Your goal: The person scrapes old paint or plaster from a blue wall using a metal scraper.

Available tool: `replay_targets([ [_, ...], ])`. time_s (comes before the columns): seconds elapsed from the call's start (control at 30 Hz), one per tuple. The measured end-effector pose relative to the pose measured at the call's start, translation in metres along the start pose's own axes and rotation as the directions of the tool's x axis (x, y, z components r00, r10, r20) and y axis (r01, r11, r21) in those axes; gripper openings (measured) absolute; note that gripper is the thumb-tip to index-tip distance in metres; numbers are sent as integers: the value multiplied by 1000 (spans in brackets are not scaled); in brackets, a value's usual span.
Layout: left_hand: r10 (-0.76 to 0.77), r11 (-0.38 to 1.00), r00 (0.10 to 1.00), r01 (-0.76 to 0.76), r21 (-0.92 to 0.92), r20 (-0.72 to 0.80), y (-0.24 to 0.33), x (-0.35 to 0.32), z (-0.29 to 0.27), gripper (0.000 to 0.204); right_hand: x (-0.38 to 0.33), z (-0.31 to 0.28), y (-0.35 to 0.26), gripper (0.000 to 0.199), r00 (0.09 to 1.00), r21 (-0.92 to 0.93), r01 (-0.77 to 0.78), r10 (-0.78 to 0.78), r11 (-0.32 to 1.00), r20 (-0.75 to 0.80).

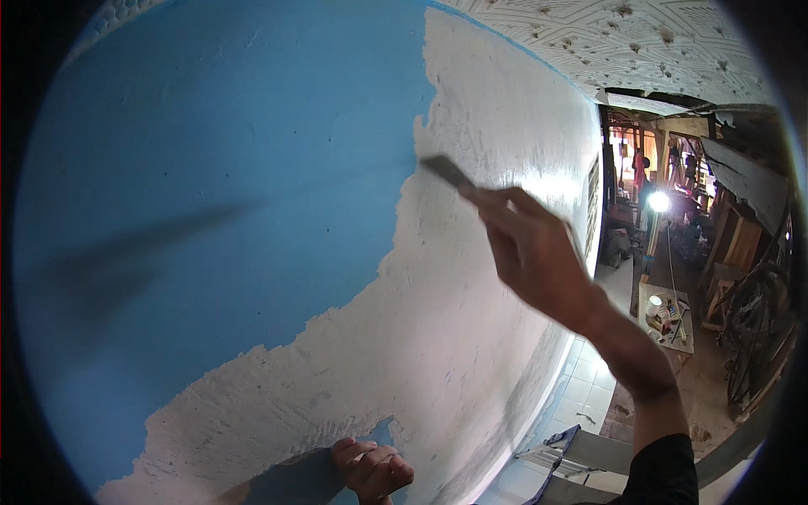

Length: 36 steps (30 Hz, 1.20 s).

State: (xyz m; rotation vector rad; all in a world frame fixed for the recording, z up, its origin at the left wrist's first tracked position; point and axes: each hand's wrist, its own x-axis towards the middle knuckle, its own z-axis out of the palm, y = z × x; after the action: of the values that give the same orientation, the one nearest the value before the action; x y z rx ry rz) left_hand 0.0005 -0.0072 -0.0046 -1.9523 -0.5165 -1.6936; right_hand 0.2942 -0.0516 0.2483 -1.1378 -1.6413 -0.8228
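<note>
My right hand (539, 248) is closed around a scraper (446, 170) with a flat, dark blade. The blade's tip meets the ragged edge of the blue paint (252, 126) on the wall, where bare whitish plaster (497, 320) begins. Most of the handle is hidden in the hand. Low in the view, my left hand (373, 468) is held close to the wall with its fingers curled. Whether it holds anything is hidden. Beside it lies a darker blue patch (299, 481), partly in shadow.
A patterned ceiling (623, 38) borders the wall above. To the right are a bright lamp (658, 201) on a stand, a small table (686, 337) with a cup and tools, and a bicycle wheel (745, 345). Below stands a stepladder (581, 459) on a tiled floor (581, 383).
</note>
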Motion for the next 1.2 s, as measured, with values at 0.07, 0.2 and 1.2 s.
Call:
replay_targets([
  [0.07, 4, 1000, 1000, -4, -3, -10, 3, 7, 3, 27, -30, -4, -3, 34, 994, 45, -90, 87, 995, 72],
  [0.2, 32, 999, 999, -32, 17, -22, 11, 22, 4, 27, -110, 1, 12, 31, 938, 176, -341, 322, 924, 126],
  [1.2, 46, 991, 999, -44, 124, -20, 7, 18, 7, 31, -150, -31, -7, 49, 935, 188, -345, 318, 920, 159],
])
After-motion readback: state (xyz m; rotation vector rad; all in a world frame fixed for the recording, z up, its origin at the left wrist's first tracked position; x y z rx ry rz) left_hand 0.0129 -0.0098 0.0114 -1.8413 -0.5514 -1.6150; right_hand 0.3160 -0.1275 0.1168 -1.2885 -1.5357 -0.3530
